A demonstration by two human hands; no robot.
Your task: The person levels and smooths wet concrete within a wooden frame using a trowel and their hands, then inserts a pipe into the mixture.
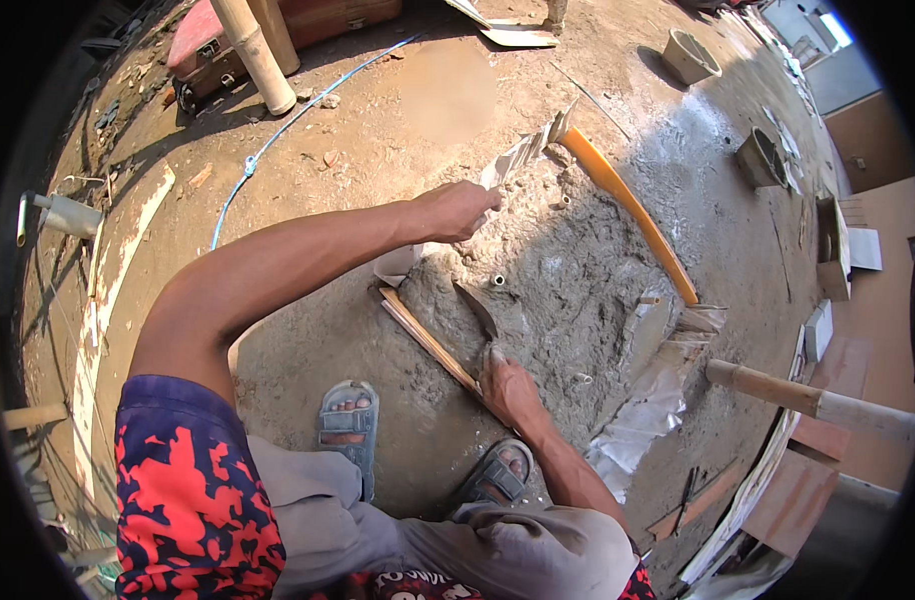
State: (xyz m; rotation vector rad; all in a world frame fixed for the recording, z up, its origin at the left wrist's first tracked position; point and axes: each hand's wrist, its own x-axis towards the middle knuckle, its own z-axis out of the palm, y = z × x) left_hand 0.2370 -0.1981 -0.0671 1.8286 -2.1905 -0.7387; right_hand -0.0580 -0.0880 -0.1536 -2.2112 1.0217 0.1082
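hands (458, 212) (513, 388): 2 | trowel (479, 311): 1 | sandals (342, 438) (497, 478): 2 | blue rope (249, 166): 1

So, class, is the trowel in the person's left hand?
No, the right hand grips the trowel by its handle end.

Your right hand (511, 388) grips a trowel (480, 312), its blade on the wet grey mix (568, 270); your left hand (453, 212) curls by a pale sheet (496, 172), and a yellow board (633, 215) edges the mix on the right

Mortar (563, 320): grey, lumpy, spread | Trowel (478, 310): dark blade, slanting, at mortar's left part
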